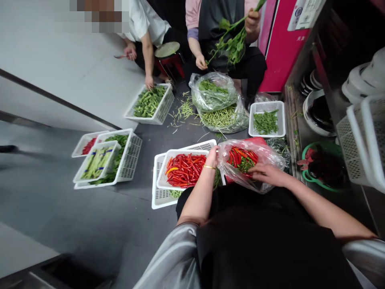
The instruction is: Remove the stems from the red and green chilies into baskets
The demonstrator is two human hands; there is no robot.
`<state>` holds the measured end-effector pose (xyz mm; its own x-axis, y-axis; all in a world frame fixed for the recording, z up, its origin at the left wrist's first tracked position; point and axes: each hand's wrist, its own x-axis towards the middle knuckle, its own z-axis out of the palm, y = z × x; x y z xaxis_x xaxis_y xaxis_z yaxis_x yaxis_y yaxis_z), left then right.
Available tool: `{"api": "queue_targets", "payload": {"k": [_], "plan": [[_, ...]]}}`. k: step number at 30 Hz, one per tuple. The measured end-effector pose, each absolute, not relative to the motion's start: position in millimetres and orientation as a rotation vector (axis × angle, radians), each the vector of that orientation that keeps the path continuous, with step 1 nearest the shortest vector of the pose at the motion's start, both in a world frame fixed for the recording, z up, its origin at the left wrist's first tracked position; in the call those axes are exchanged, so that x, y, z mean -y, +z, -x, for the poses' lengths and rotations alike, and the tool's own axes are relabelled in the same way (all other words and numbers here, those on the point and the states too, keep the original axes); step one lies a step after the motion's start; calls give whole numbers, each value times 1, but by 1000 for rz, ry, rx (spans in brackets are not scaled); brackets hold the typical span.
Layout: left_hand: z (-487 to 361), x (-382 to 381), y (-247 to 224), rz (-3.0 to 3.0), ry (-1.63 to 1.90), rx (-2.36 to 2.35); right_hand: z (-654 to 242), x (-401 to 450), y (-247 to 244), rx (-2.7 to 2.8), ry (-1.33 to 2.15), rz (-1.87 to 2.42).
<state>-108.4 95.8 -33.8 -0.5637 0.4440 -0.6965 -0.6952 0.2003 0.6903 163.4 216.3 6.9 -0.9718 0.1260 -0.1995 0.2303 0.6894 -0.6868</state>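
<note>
A clear plastic bag (272, 154) holding red chilies (240, 155) with green stems lies open before my lap, over a red container. My left hand (213, 157), with a gold bangle at the wrist, is closed on the bag's left edge; its fingertips are partly hidden. At the bag's right side my right hand (266, 173) reaches over the rim, fingers stretched out to the chilies, with nothing plainly held. Left of the bag, a white basket (161, 182) full of loose red chilies (186, 170) and one yellow one rests on a larger white basket (156, 196) with green vegetables.
Opposite, a co-worker's hand (252, 22) holds leafy stems above bags of greens (222, 116). Another person's hand (149, 82) touches a basket of cut greens (164, 110). More baskets (128, 160) stand left. A small basket (282, 120) and a shelf with bowls (319, 112) are right.
</note>
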Motion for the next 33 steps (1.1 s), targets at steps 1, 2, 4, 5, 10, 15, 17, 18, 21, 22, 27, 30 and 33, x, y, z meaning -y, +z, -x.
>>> {"api": "queue_targets", "payload": {"k": [1,2,4,5,10,15,17,18,21,22,27,30,33], "plan": [[105,-91,-26,108,1546,-1803,-152,-217,9,-2839,-1227,-418],[100,-85,-18,-81,1538,-2041,-141,-217,7,-2900,-1228,-554],[85,-71,-3,-515,1512,-2277,-122,-217,-4,-2955,-1022,-750],[75,-64,3,-704,1495,-2268,-114,-218,-12,-2948,-864,-791],[22,-43,7,-995,1372,-1831,-86,-232,-38,-2717,-373,-719],[3,-54,-7,-549,1232,-1499,-96,-249,-13,-2748,-425,-647],[2,-63,-12,-231,1235,-1355,-115,-240,0,-2819,-544,-588],[0,-67,-14,-107,1255,-1287,-126,-231,4,-2834,-634,-533],[-7,-75,-18,58,1406,-1171,-153,-194,6,-2804,-864,-401],[-10,-76,-17,73,1484,-1161,-157,-182,4,-2802,-912,-410],[-12,-77,-2,164,1843,-955,-143,-147,3,-2670,-1561,-509],[-1,-73,8,186,1812,-774,-134,-152,17,-2291,-2044,-311],[11,-64,8,229,1705,-764,-127,-182,24,-2151,-1827,-75]]}}
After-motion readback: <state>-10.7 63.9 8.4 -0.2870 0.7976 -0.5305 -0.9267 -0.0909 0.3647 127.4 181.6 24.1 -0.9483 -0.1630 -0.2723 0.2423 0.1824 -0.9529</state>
